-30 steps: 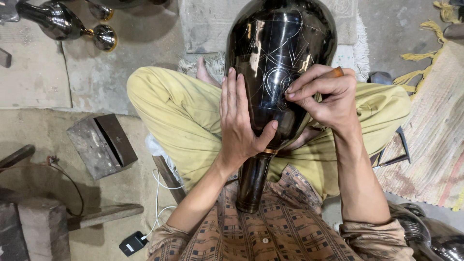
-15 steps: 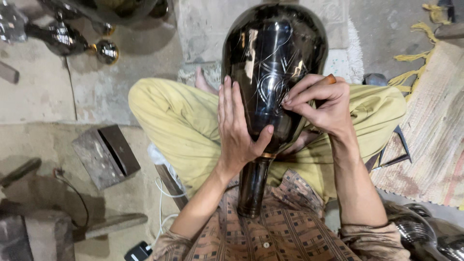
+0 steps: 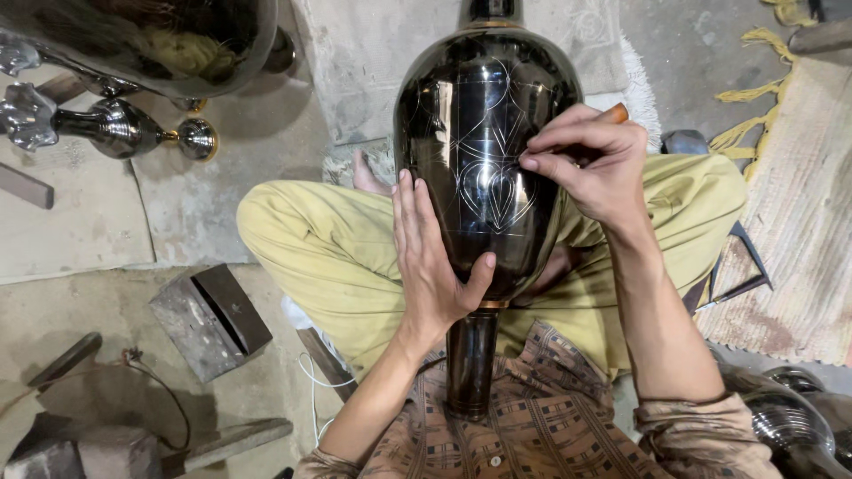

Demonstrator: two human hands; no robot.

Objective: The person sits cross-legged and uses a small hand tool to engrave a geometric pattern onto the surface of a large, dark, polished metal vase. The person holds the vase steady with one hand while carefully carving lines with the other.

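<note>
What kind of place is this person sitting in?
Probably a metalware workshop with work done on the floor. A dark engraved metal vase lies across the lap, more polished vessels stand nearby, and a metal block sits on the concrete floor.

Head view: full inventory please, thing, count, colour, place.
Vase: one, dark glossy metal with fine engraved lines, lying across the lap, neck toward the person.
Engraving tool: one, orange-brown handle end showing above the right hand.
Metal block: one, grey, on the floor at left.
Large shiny vessel: one, dark, top left.
Goblet-shaped metal piece: one, silver with a brass end, lying at left.
Woven mat: one, faded beige with yellow fringe, right.
White cable: one, floor by the knee.
Trousers: yellow-green, legs crossed.
Left hand: flat on the vase's side.
Right hand: fingers pinching the tool against the vase.
</note>
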